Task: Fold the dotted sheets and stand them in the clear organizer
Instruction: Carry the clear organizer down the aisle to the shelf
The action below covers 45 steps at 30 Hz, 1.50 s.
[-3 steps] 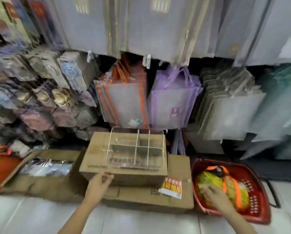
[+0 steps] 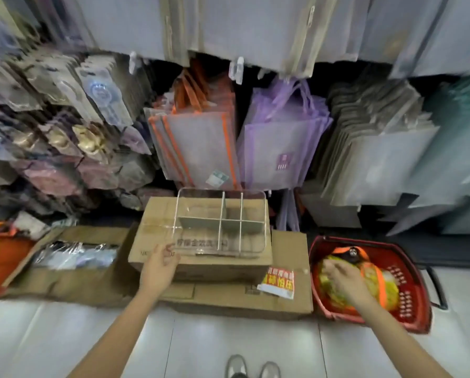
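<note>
The hanging packets [image 2: 51, 113] on the left are blurred past reading. The right hand [image 2: 345, 279] covers part of the yellow bundle [image 2: 375, 282] in the red basket [image 2: 408, 304]; whether it grips is unclear. The shoes [image 2: 251, 368] are cut off below.

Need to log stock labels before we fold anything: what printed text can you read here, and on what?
None legible.
Upper brown cardboard box: dark characters on top, seen through the clear organizer, blurred.
Red and yellow packet: bold characters, blurred.
Purple mesh bag: small tag, unreadable.
Orange-trimmed mesh bag: sticker, unreadable.
</note>
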{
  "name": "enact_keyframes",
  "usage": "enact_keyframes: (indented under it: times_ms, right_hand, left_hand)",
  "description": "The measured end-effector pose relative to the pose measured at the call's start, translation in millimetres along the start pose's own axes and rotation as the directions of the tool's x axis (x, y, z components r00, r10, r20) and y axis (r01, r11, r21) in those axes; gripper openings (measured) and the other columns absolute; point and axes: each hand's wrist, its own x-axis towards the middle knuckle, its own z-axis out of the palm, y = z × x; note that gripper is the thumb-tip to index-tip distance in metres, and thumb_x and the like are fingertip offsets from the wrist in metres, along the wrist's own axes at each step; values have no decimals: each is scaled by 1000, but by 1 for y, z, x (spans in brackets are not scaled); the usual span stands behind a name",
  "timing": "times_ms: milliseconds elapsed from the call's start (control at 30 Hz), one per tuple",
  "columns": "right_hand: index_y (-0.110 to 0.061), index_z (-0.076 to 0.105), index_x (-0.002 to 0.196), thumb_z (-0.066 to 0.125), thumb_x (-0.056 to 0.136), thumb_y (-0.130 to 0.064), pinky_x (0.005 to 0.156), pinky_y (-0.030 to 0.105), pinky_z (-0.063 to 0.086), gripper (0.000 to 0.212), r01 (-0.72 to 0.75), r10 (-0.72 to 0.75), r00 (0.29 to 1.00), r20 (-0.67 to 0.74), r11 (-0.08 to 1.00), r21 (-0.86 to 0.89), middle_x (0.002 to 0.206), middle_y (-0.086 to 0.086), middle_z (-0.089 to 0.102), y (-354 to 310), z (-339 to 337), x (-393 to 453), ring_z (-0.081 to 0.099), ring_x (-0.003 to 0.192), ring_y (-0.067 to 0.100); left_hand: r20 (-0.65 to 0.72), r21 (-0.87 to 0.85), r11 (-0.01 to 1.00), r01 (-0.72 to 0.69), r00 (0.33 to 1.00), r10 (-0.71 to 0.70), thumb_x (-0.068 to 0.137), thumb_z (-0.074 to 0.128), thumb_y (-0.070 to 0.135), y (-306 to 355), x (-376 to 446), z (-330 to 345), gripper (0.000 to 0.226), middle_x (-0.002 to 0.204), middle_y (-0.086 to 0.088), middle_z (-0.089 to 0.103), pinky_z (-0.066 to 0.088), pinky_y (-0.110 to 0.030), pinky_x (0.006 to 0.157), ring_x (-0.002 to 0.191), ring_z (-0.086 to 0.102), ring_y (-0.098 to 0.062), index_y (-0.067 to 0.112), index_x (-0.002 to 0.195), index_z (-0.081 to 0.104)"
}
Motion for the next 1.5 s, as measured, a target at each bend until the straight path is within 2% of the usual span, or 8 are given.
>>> enact_keyframes:
  times_ms: [400,667,800,933,1100,1267,1400,1500]
  right_hand:
    - [-11,58,121,51,95,-31,97,33,42,34,-125,126,988,-85,992,21,115,2,60,-17,33,27,55,107,14]
    - [-5,56,121,50,96,-21,103,43,42,30,-235,274,953,-133,939,251,123,17,59,16,27,11,55,115,29]
    - [-9,56,119,50,96,-22,91,32,47,27,-273,352,922,-161,887,373,118,15,62,37,13,3,58,106,23]
    - [-7,56,119,51,96,-22,81,26,46,28,-298,425,884,-194,833,467,106,8,62,62,-20,-9,58,91,17]
    - [-18,57,111,50,96,-26,84,30,46,18,-294,495,829,-261,782,550,104,4,64,109,-87,-37,59,92,17]
    - [-18,57,112,47,98,-25,84,31,46,19,-283,569,751,-335,736,615,104,5,65,185,-174,-81,60,94,20]
    - [-23,58,106,48,97,-21,75,24,46,13,-273,645,658,-389,685,675,101,4,67,250,-246,-118,62,87,13]
    - [-21,58,107,48,97,-19,72,22,45,14,-254,697,584,-416,643,722,101,7,66,294,-295,-135,61,85,12]
  left_hand:
    - [152,134,948,290,939,-308,95,48,46,-45,109,46,55,128,-21,54,38,-42,96,118,50,-38,8,135,45]
    - [141,120,983,142,977,-158,100,41,35,-55,122,66,52,132,-26,51,40,-49,103,120,49,-43,10,145,33]
    - [215,-24,998,50,976,-44,101,36,37,-17,101,97,50,129,-17,53,43,-22,92,107,60,-14,12,145,31]
    - [350,-156,988,-19,934,73,100,35,42,42,73,145,47,140,-13,47,41,-44,104,125,49,-28,21,143,34]
    - [395,-251,952,-177,879,267,102,38,29,109,12,227,48,137,28,32,37,3,81,91,42,35,27,148,26]
    - [492,-311,933,-181,809,321,101,39,29,184,-59,327,44,152,7,33,41,-17,101,130,44,-8,36,144,32]
    - [522,-322,935,-151,795,308,101,40,23,245,-114,422,46,148,-13,39,52,-14,68,104,59,-25,30,146,33]
    - [572,-325,936,-136,760,309,101,38,23,285,-143,487,45,148,-17,38,39,-53,105,132,40,-38,28,146,33]
